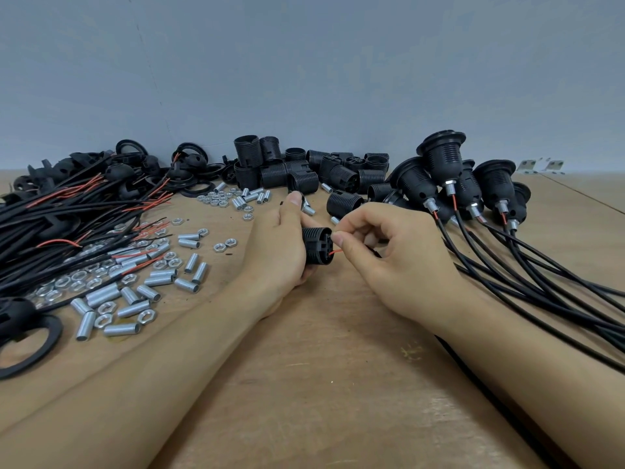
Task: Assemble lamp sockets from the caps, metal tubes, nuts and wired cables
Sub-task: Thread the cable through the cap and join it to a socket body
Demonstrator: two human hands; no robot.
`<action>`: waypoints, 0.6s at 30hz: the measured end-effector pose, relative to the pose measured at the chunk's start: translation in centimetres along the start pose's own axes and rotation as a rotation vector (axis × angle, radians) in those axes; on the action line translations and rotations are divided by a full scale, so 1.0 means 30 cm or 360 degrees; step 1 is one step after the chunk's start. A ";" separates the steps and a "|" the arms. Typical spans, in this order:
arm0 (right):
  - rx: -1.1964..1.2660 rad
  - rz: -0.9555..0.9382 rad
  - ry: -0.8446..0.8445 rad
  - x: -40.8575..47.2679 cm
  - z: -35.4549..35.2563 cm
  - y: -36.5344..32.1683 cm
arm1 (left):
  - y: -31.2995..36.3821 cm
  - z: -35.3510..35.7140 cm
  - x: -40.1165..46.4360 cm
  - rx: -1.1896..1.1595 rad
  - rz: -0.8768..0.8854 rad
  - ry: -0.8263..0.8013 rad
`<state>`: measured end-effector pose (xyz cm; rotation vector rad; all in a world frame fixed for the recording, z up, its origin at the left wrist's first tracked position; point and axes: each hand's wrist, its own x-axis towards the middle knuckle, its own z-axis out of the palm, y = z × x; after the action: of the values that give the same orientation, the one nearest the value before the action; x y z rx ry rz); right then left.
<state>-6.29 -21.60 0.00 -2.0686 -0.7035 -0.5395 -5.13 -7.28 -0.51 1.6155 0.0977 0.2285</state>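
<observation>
My left hand (280,245) grips a black ribbed socket body (317,246) above the middle of the wooden table (338,384), its terminal end facing right. My right hand (389,255) pinches a thin red wire (335,252) whose tip touches that end of the socket. A black cable (373,252) runs back under my right palm and is mostly hidden. Loose metal tubes (101,294) and nuts (146,315) lie scattered at the left.
Black cables with red wire ends (67,211) and black caps (118,170) pile up at far left. Ribbed socket bodies (304,170) stand at the back centre. Several finished sockets with cables (446,170) lie at right. A black ring (30,346) lies near the left edge.
</observation>
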 end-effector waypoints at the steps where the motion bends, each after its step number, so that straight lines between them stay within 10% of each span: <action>1: 0.0003 0.0003 0.0005 0.000 0.000 0.000 | -0.001 0.000 0.000 0.0015 0.0006 0.0007; 18: 0.0069 -0.0018 0.0129 -0.002 0.014 -0.007 | 0.002 -0.016 -0.002 -0.0307 0.0057 -0.0112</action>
<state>-6.41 -21.15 -0.13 -1.9921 -0.6739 -0.6056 -5.28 -6.83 -0.43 1.4324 -0.0078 0.2022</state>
